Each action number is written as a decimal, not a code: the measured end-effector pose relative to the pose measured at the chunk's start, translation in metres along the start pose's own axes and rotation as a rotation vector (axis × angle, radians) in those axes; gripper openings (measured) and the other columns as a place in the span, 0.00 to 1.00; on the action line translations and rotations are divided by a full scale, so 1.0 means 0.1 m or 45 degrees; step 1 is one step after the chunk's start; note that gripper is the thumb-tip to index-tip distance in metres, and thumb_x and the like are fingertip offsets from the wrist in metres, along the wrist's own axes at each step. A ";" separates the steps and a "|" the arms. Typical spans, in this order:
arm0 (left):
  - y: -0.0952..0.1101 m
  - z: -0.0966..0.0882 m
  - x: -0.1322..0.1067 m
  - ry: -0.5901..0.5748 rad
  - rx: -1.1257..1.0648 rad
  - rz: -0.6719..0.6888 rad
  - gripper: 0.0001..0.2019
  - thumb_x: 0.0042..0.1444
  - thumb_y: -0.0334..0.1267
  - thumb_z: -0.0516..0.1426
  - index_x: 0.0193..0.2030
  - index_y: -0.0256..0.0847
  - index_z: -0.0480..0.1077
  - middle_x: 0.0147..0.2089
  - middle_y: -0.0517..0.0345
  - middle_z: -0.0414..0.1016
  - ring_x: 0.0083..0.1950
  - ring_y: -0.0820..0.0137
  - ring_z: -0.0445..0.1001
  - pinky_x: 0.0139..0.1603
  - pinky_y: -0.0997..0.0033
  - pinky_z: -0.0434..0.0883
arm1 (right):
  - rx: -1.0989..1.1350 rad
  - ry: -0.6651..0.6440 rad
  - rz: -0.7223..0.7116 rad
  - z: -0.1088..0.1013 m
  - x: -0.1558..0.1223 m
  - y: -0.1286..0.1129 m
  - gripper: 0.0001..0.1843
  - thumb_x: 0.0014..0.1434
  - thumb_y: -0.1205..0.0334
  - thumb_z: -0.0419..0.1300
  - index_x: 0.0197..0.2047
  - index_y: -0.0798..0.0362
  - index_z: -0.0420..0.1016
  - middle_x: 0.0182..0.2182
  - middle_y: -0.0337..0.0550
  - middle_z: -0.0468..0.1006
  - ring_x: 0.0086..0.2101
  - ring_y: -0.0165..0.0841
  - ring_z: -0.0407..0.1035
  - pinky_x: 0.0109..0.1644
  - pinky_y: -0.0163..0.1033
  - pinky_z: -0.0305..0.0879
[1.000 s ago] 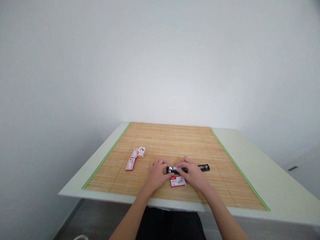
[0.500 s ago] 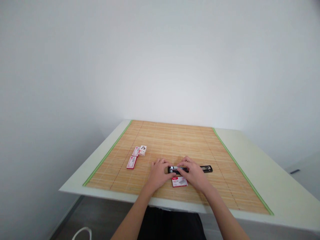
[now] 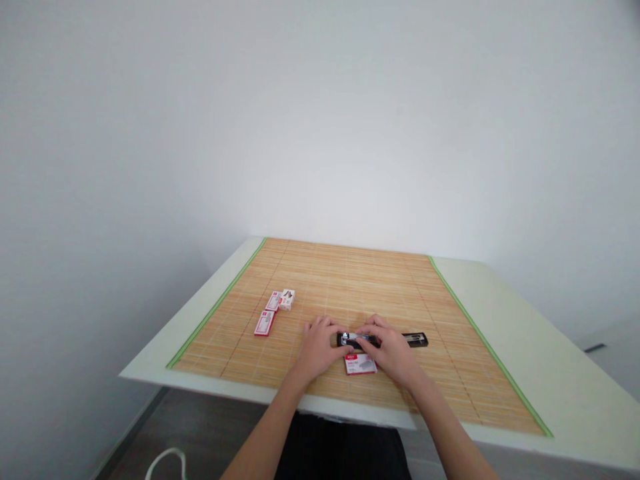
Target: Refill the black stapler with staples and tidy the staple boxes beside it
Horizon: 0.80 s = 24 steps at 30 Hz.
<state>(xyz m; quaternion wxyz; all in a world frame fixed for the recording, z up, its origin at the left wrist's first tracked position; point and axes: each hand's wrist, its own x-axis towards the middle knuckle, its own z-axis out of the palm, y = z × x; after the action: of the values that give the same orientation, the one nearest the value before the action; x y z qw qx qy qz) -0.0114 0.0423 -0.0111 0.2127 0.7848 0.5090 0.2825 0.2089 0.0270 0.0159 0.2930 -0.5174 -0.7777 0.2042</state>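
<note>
A black stapler (image 3: pixel 416 339) lies opened out flat across the mat, its metal parts facing up. My left hand (image 3: pixel 319 345) grips its left end between thumb and fingers. Over its middle, the thumb and fingertips of my right hand (image 3: pixel 391 347) are closed on the metal channel and cover part of it. Whether staples are under those fingertips is too small to tell. Just in front of the stapler, close below my right thumb, lies a red and white staple box (image 3: pixel 361 364).
Two more red and white boxes (image 3: pixel 265 323) and a small white box (image 3: pixel 287 299) sit together on the left of the bamboo mat (image 3: pixel 345 280). The mat has green edges and covers much of the white table (image 3: pixel 505 307). A wall rises behind.
The view has shifted very slightly. My right fingertips stay on the stapler's channel with hardly any movement, and my left hand keeps its hold on the left end.
</note>
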 end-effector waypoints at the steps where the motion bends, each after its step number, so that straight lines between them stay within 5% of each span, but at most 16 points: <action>1: 0.00 0.00 0.00 -0.001 0.000 -0.001 0.16 0.57 0.57 0.65 0.48 0.55 0.79 0.51 0.58 0.76 0.56 0.59 0.68 0.55 0.57 0.58 | -0.014 -0.009 -0.003 0.00 0.00 -0.01 0.10 0.68 0.53 0.61 0.46 0.43 0.83 0.43 0.42 0.77 0.39 0.35 0.73 0.44 0.39 0.69; 5: 0.00 0.00 0.00 -0.012 0.006 -0.009 0.16 0.58 0.56 0.65 0.50 0.56 0.79 0.51 0.58 0.76 0.56 0.59 0.68 0.55 0.58 0.58 | -0.068 -0.017 -0.015 -0.07 -0.01 -0.02 0.11 0.66 0.55 0.62 0.50 0.43 0.80 0.44 0.41 0.76 0.42 0.36 0.74 0.47 0.39 0.68; 11: 0.00 0.00 0.01 -0.017 0.001 -0.012 0.16 0.60 0.57 0.63 0.49 0.55 0.79 0.51 0.57 0.76 0.56 0.58 0.68 0.55 0.57 0.59 | -0.236 -0.038 0.059 -0.11 -0.08 -0.03 0.09 0.67 0.57 0.59 0.38 0.47 0.80 0.38 0.42 0.75 0.39 0.37 0.72 0.46 0.41 0.67; 16: 0.02 -0.03 0.00 -0.029 0.009 -0.003 0.16 0.59 0.57 0.63 0.50 0.55 0.79 0.51 0.58 0.76 0.57 0.58 0.68 0.56 0.57 0.59 | -0.205 -0.039 0.003 0.05 -0.08 -0.19 0.09 0.67 0.58 0.59 0.43 0.47 0.81 0.40 0.45 0.75 0.42 0.40 0.71 0.50 0.44 0.68; 19: 0.02 -0.04 0.00 -0.035 0.004 -0.005 0.16 0.61 0.56 0.62 0.50 0.55 0.79 0.51 0.57 0.76 0.57 0.58 0.68 0.56 0.57 0.60 | -0.175 -0.020 -0.001 -0.05 -0.13 -0.18 0.11 0.67 0.56 0.59 0.46 0.46 0.82 0.40 0.46 0.76 0.42 0.41 0.71 0.49 0.45 0.68; 22: 0.01 -0.03 0.00 -0.031 -0.008 -0.004 0.17 0.59 0.57 0.64 0.50 0.55 0.79 0.52 0.58 0.76 0.57 0.58 0.68 0.56 0.57 0.60 | -0.206 0.216 0.100 -0.37 -0.30 0.06 0.15 0.67 0.50 0.59 0.51 0.45 0.81 0.41 0.48 0.76 0.43 0.42 0.72 0.51 0.47 0.67; 24: -0.01 -0.01 0.00 -0.033 -0.012 -0.011 0.18 0.57 0.58 0.65 0.50 0.55 0.79 0.53 0.58 0.76 0.57 0.58 0.68 0.56 0.57 0.60 | -0.271 0.503 0.333 -0.62 -0.45 0.31 0.21 0.66 0.44 0.59 0.52 0.47 0.81 0.36 0.46 0.75 0.38 0.42 0.71 0.47 0.48 0.67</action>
<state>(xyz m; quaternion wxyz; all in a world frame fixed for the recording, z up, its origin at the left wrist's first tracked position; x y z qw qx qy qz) -0.0130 0.0429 -0.0109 0.2244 0.7851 0.5082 0.2737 0.2851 -0.0020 0.0316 0.3541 -0.6712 -0.6491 0.0522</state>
